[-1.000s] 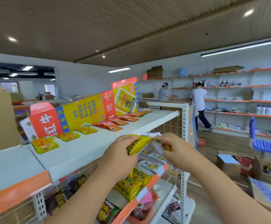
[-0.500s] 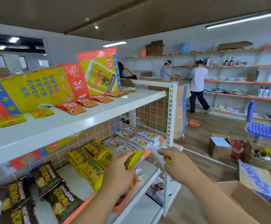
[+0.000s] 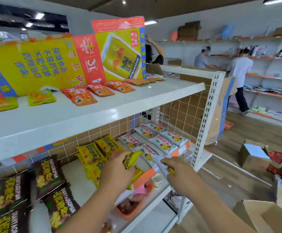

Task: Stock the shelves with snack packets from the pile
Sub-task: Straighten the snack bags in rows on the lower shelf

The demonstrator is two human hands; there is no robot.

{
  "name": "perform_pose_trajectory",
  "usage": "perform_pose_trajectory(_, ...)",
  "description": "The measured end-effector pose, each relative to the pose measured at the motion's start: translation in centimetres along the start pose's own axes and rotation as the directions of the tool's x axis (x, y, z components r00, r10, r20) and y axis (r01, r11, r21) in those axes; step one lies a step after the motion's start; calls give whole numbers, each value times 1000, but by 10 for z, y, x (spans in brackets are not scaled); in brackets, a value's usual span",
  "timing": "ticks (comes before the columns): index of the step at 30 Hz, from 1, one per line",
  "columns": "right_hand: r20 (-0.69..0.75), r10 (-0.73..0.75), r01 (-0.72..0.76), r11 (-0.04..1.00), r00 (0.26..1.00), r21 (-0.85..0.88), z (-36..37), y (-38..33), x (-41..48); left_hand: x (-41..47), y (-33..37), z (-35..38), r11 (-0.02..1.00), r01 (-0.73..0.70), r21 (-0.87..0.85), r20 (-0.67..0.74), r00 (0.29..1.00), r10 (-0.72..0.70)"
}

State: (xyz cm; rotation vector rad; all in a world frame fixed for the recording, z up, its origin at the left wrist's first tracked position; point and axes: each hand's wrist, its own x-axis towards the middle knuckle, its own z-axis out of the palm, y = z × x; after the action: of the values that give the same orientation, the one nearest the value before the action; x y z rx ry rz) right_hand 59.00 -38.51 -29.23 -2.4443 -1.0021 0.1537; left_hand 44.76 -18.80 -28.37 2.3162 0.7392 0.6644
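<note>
The person reaches both hands toward the middle shelf [image 3: 72,175] of a white rack. The left hand [image 3: 115,175] grips a yellow snack packet [image 3: 132,159]: the fingers are curled round its lower part and the thumb lies on its upper edge. This packet is held over the front of the middle shelf, just beside the stack of yellow packets [image 3: 93,153] that already lie there. The right hand [image 3: 179,175] is to the right of it, near the orange front edge of the same shelf. Its fingers are bent and pinch a white packet [image 3: 159,161], which is mostly hidden by the hand, so it may be more than one packet. Behind this hand, a group of white packets [image 3: 155,140] lies flat at the right end of the shelf. Dark brown packets [image 3: 47,175] lie at the left end. On the top shelf [image 3: 103,113] there is a row of red packets [image 3: 84,97] and some yellow-green packets [image 3: 41,98], in front of a flattened yellow and red carton [image 3: 116,47] that stands upright. Under the hands, on the lower shelf, there are an orange tray [image 3: 133,214] and a paper cup [image 3: 157,179]. Open cardboard boxes [image 3: 254,155] stand on the wooden floor at the right.
</note>
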Motion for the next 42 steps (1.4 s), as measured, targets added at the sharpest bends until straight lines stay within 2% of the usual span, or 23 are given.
perform_pose_trajectory(11, 83, -100, 101, 995, 992, -7, 11, -3, 105, 80, -21, 38, 997, 42, 69, -18, 999, -41)
perform_pose_trajectory(19, 163, -243, 235, 970, 956, 63, 27, 15, 172, 91, -19, 65, 962, 185, 200, -128, 979, -161)
perform_pose_trajectory(22, 211, -288, 265, 955, 934, 133, 30, 31, 195, 86, -14, 83, 905, 297, 304, -200, 949, -245)
perform_pose_trajectory(27, 285, -387, 337, 918, 877, 209, 33, 57, 223, 75, -9, 121, 718, 500, 484, -318, 865, -388)
perform_pose_trajectory(31, 322, -450, 383, 889, 833, 251, 32, 72, 229, 77, 1, 140, 616, 580, 533, -384, 815, -435)
perform_pose_trajectory(34, 341, -479, 405, 874, 809, 267, 30, 76, 233, 82, 4, 147, 550, 619, 561, -381, 782, -492)
perform_pose_trajectory(39, 339, -514, 435, 854, 788, 285, 31, 80, 238, 74, -2, 160, 503, 617, 606, -352, 774, -526)
perform_pose_trajectory(42, 347, -523, 453, 851, 779, 266, 32, 83, 237, 75, 0, 160, 517, 617, 593, -351, 776, -524)
